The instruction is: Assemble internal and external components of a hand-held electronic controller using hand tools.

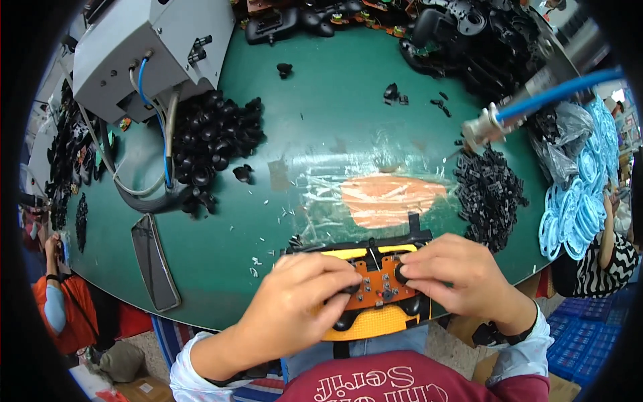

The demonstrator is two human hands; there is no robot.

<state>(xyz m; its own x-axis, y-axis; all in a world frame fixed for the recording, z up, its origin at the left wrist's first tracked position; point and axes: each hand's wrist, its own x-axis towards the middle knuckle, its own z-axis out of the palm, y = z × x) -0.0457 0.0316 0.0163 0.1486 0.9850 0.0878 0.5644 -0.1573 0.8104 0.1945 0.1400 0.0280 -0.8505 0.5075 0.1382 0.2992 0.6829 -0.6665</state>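
yellow pad (375,325), one, at the middle of the near edge of the green desk (321,80). on it: black controller shell (345,321), carrying an orange circuit board (374,287). left hand (295,295): thumb and fingers pinched on a round black cap (351,289) at the board's left side. right hand (459,271): thumb and fingers gripping another black cap (401,273) at the board's upper right. dark phone (153,264), one, lying by the near edge, left of the hands. pale blue rings (579,208), stacked at the right edge. small black parts (492,194), one pile, just left of the rings. loose black caps (218,130), one heap, left half. grey machine box (151,57), one, far left corner, with blue and pale hoses. more black shells (462,53), heaped, far right corner.
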